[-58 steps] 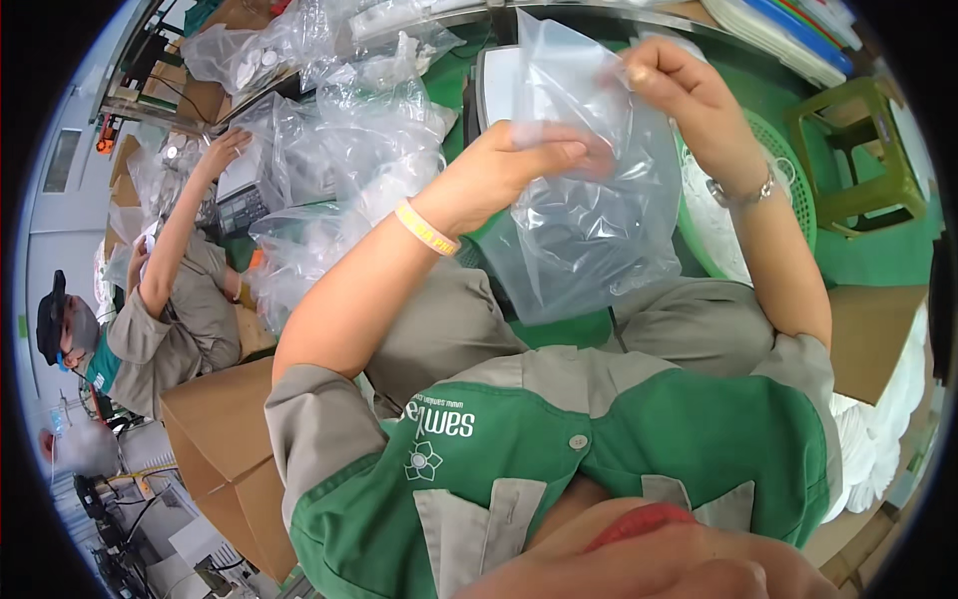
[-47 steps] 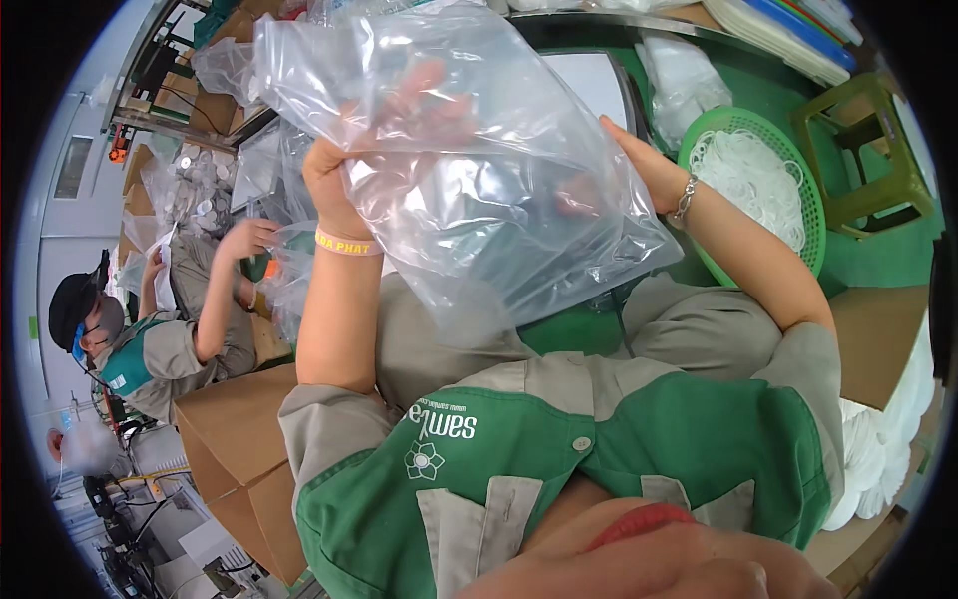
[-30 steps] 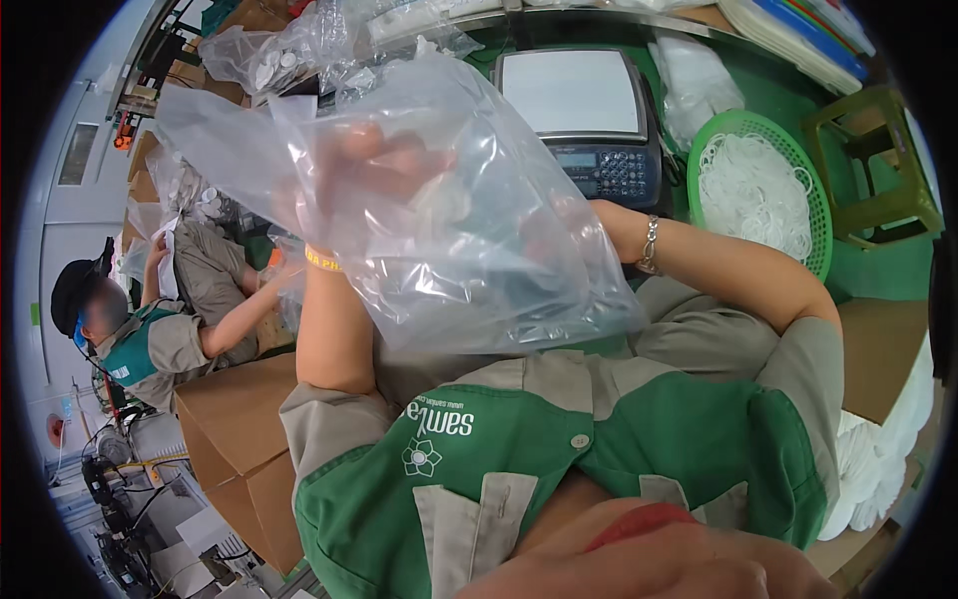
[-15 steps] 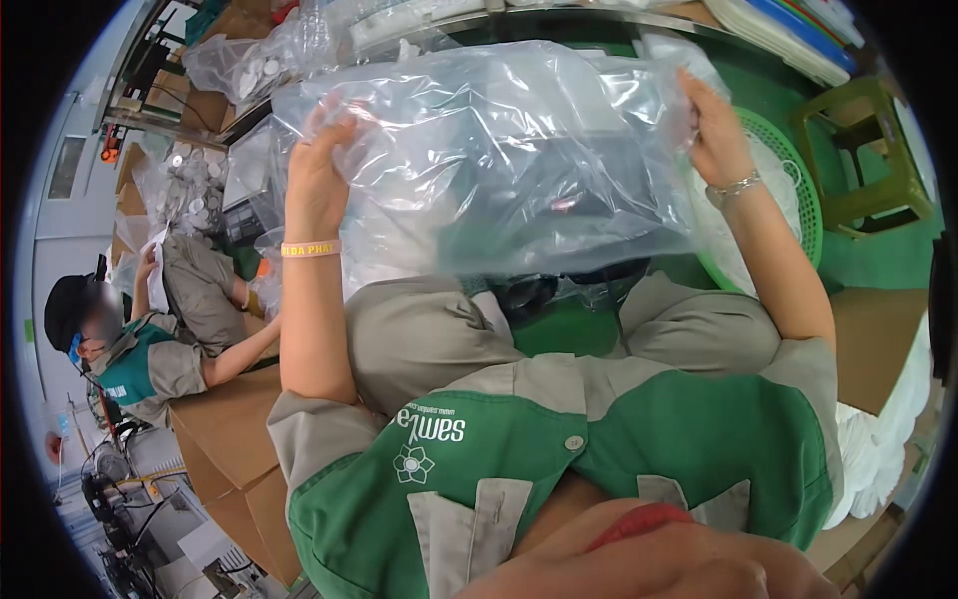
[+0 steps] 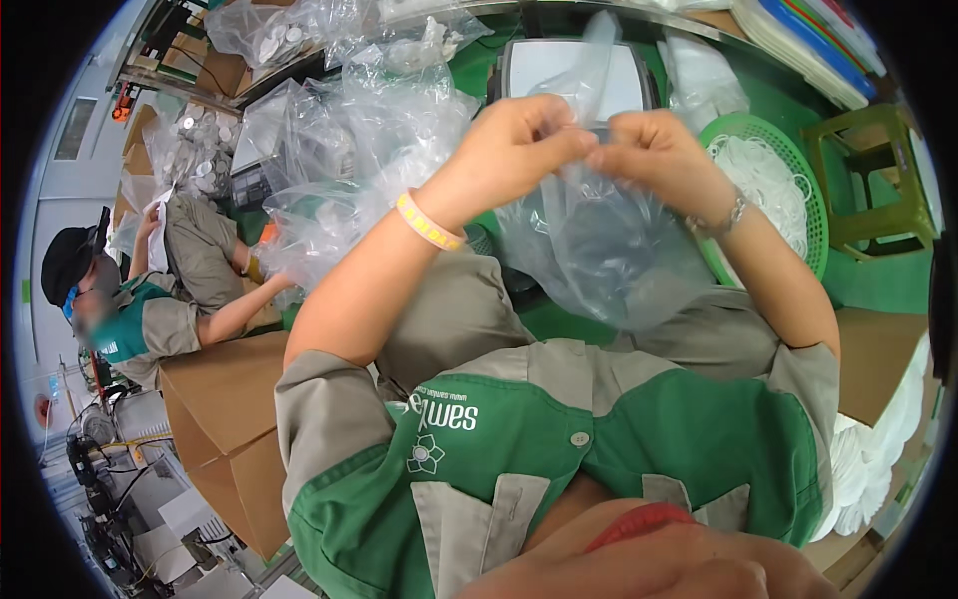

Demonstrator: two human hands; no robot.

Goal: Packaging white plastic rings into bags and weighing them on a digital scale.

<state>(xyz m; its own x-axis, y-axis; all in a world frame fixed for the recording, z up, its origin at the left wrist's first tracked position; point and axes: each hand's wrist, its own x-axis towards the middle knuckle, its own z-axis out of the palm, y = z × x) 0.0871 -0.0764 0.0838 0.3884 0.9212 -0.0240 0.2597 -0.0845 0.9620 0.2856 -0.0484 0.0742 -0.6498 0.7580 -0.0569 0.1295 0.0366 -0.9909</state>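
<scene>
A clear plastic bag (image 5: 609, 250) hangs from both my hands over my lap, its upper part gathered narrow. My left hand (image 5: 524, 145) is closed on the gathered plastic, with a twisted end of the bag sticking up beyond the fingers. Close beside it, my right hand (image 5: 664, 165) pinches the same bunched part, its fingertips almost touching the left ones. Below the hands the bag widens and looks see-through; I cannot make out anything inside it. Just past my hands stands a white-topped device with dark sides (image 5: 514, 70), partly covered by the bag's end.
To the right is a green basket (image 5: 820, 235) of white loops, with an olive stool (image 5: 868, 180) beyond. Loose clear plastic (image 5: 379, 130) is heaped on the left. Another person (image 5: 160, 309) sits at far left, near a cardboard box (image 5: 225, 439). Stacked sheets (image 5: 798, 50) lie at the far right.
My hands have come together from far apart. The bag, stretched wide and flat before, is now bunched between them and hangs down. The white-topped device has come into view.
</scene>
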